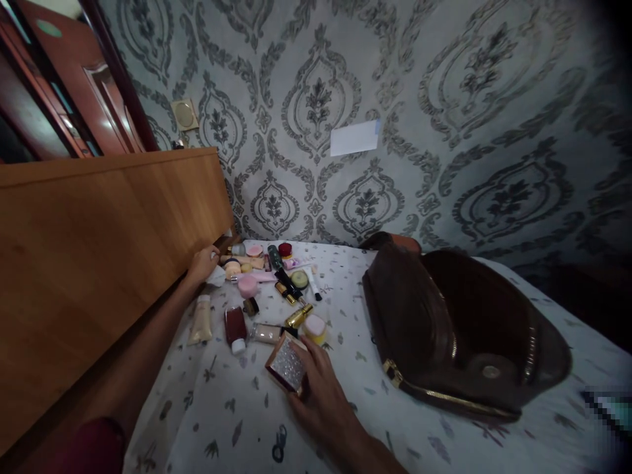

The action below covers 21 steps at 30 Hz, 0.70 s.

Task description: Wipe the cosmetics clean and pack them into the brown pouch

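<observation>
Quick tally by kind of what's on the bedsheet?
Brown bag: 1
Glittery compact, under right hand: 1
Squeeze tubes (beige, dark red): 2
Gold lipsticks: 2
Round pots and jars: about 8; pile by left hand too crowded for an exact count
Total: about 14

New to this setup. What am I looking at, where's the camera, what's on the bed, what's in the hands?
There is no machine: one camera on a person's head looks forward and down at their two bare hands. The right hand grips a glittery square case. The left hand reaches to the far end of a scatter of cosmetics and touches a small white item by the wooden headboard. All of it lies on a leaf-print sheet. An open brown bag lies to the right, and patterned wallpaper is behind.
</observation>
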{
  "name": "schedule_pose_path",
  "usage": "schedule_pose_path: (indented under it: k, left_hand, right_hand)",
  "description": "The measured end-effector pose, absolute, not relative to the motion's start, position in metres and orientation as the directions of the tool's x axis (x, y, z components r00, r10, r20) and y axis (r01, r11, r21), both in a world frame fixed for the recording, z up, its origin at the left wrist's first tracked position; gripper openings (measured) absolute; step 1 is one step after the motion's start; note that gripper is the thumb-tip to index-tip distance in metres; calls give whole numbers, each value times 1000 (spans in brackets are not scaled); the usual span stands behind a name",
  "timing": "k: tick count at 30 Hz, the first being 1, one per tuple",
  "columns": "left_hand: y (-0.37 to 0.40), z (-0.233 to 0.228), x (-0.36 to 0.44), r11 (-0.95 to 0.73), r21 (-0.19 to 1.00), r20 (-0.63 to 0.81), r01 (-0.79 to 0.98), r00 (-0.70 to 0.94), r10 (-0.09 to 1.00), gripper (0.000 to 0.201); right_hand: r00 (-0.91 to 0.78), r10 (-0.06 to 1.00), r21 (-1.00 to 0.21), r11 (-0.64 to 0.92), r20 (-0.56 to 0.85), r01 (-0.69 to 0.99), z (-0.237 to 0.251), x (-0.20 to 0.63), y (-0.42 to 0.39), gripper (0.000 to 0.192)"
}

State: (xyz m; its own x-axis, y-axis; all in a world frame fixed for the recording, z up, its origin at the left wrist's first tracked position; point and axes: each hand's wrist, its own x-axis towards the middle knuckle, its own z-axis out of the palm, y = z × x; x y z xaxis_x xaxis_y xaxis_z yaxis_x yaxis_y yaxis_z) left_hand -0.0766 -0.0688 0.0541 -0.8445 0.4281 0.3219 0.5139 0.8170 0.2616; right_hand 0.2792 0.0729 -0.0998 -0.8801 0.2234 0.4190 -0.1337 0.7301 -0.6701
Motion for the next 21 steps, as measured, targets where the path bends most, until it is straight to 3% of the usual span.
schedule_pose_path:
  k: [5,12,16,21]
  left_hand:
    - [-14,56,-130,865,156,164,476,-876,453,30]
    - [34,34,-163,910,37,109,412,-907,407,50]
    - [38,23,-167,924,18,99,382,-920,378,60]
    - [38,20,-161,922,56,136,383,-918,373,56]
  right_hand:
    - [-882,161,-624,762,443,-175,-93,284,74,87]
    - [-895,137,-608,775,424,-170,-110,278,77,94]
    - [-893,151,-568,812,425,-133,-117,280,78,95]
    - [-869,136,-511,847,476,-146,-118,282,78,91]
